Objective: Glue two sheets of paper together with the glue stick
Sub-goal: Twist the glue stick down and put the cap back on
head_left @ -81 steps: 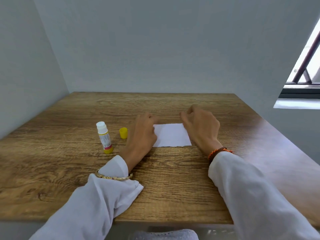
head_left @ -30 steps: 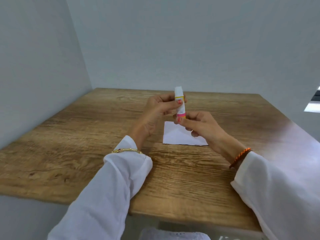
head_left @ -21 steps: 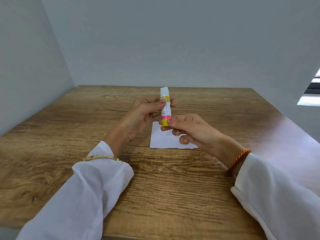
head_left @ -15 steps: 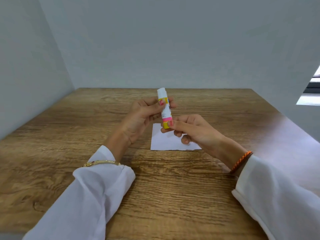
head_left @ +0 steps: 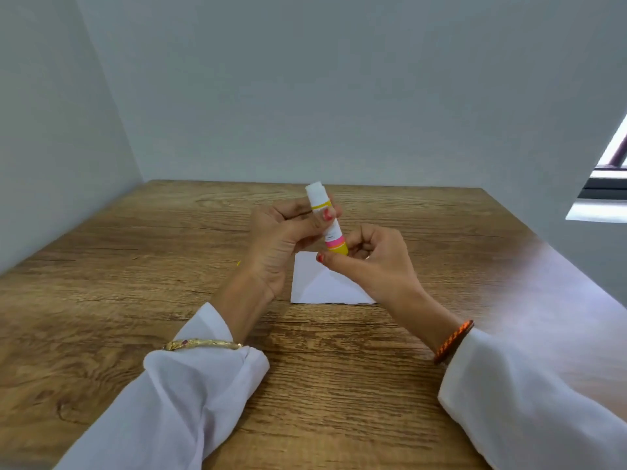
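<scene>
An uncapped glue stick, white with pink and yellow bands, is held tilted above the table, tip pointing up and away. My left hand grips its upper body between thumb and fingers. My right hand pinches its yellow base. Below both hands a white paper lies flat on the wooden table, partly covered by my right hand. Only a sliver of the yellow cap shows behind my left wrist.
Grey walls close in the table at the back and on the left. A window is at the far right. White sleeves cover both forearms near the table's front edge.
The glue stick stood on the table at first; both hands now hold it above the paper. Over the last half second it has tilted a little more and my right fingers have shifted on its base.
</scene>
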